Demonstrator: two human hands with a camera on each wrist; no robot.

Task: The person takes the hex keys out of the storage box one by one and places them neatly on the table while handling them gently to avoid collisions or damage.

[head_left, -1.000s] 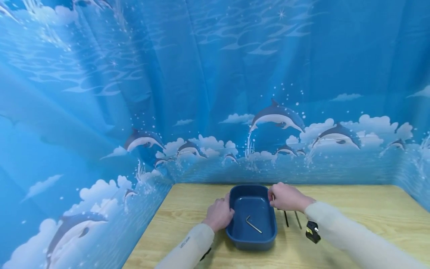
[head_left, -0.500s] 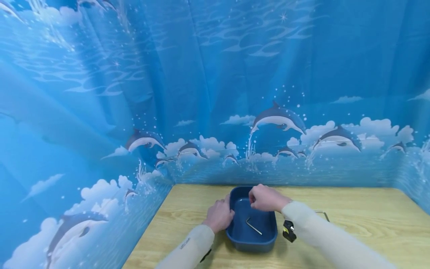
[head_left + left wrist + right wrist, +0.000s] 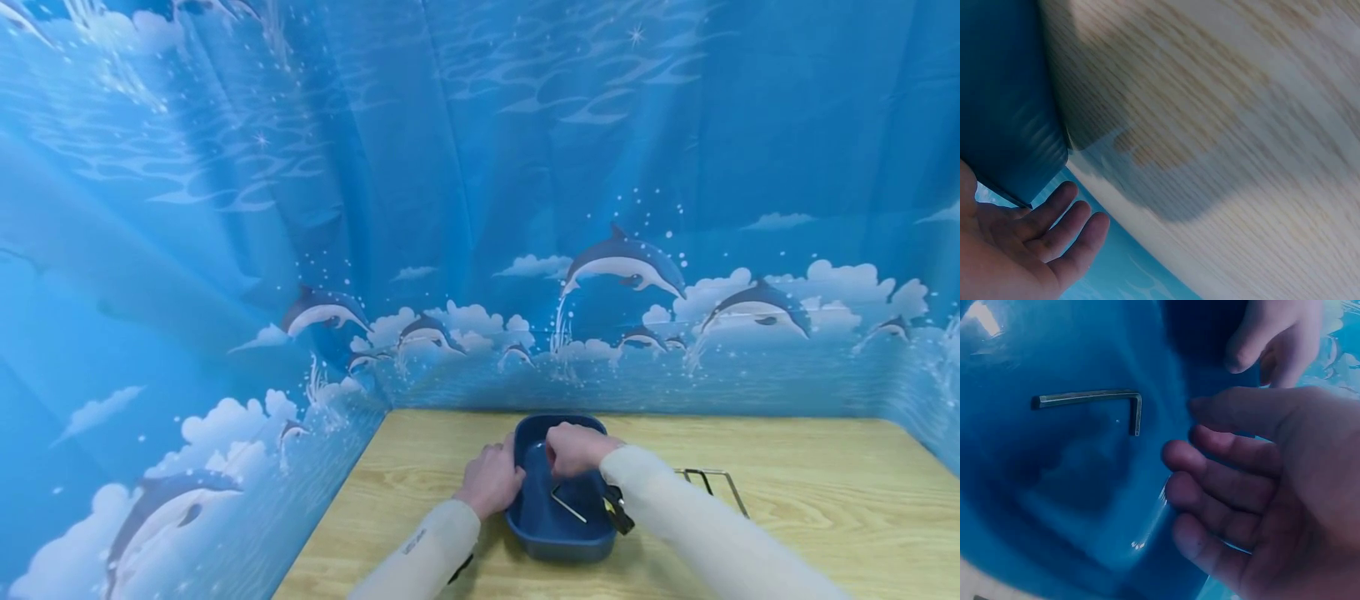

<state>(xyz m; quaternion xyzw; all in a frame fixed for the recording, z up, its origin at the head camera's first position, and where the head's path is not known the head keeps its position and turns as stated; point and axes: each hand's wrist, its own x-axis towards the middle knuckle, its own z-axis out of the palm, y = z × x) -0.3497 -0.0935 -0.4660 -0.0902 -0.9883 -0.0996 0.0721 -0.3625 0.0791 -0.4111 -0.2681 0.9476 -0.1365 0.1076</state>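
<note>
A deep blue plastic box (image 3: 562, 546) stands on the table. My left hand (image 3: 489, 479) holds its left wall, the thumb over the rim; in the left wrist view the other fingers (image 3: 1075, 244) lie along the outside. One L-shaped hex key (image 3: 568, 505) lies on the box floor, and it shows clearly in the right wrist view (image 3: 1088, 397). My right hand (image 3: 577, 450) reaches inside the box, just beyond that hex key. Its thumb and index fingertips sit close together, the other fingers loosely bent; I cannot tell whether a hex key is between them.
Right of the box, more hex keys, a brass-coloured one (image 3: 738, 497) and a black one (image 3: 706, 479), lie on the wooden table (image 3: 840, 500), partly behind the right sleeve (image 3: 697, 517). A blue dolphin-print curtain (image 3: 450, 208) hangs behind the table and along its left side.
My right hand has moved left from the box's right rim into the box; the brass-coloured piece it pinched no longer shows. The left hand and the hex key in the box have stayed put.
</note>
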